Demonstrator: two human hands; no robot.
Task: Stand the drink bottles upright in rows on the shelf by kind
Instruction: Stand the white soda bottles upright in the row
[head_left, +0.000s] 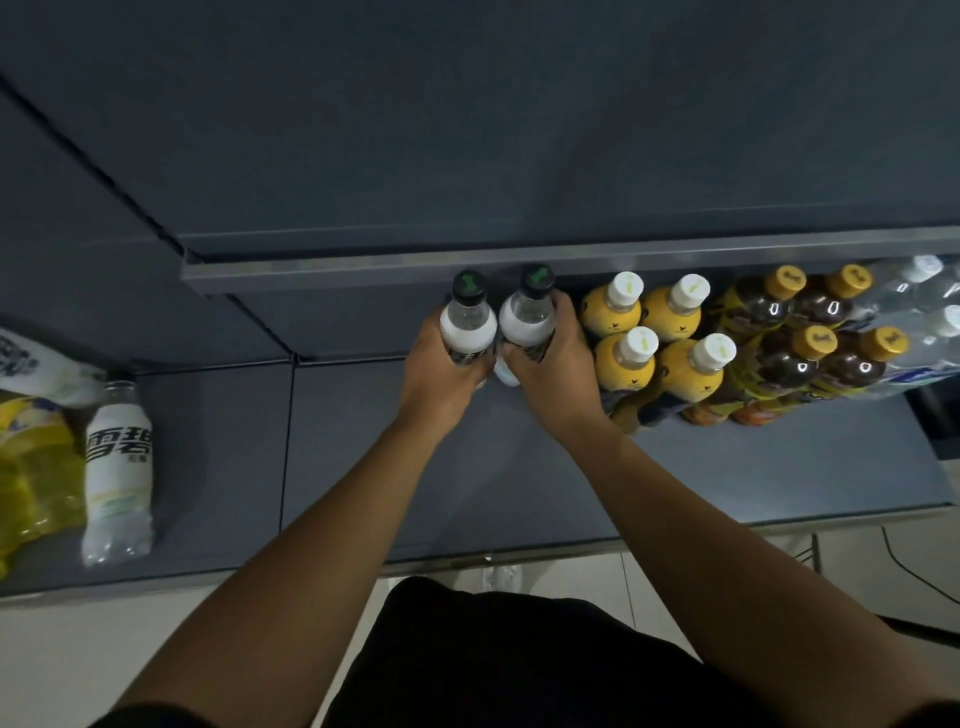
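Task partly complete: water (922, 332), tea (815, 332) and yellow bottles (675, 312) stand in rows on the shelf (519, 493), left hand (441, 374) and right hand (550, 369) each hold, fingers curled round, upright white bottles (467, 327) just left of the yellow bottles, and a lying bottle (118, 467) far left remains outstanding.

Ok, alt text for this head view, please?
From above: the left hand holds one black-capped white bottle, the right hand a second white bottle, upright side by side at the back of a grey shelf, beside rows of yellow bottles, brown bottles and clear bottles. A loose white bottle lies flat far left.
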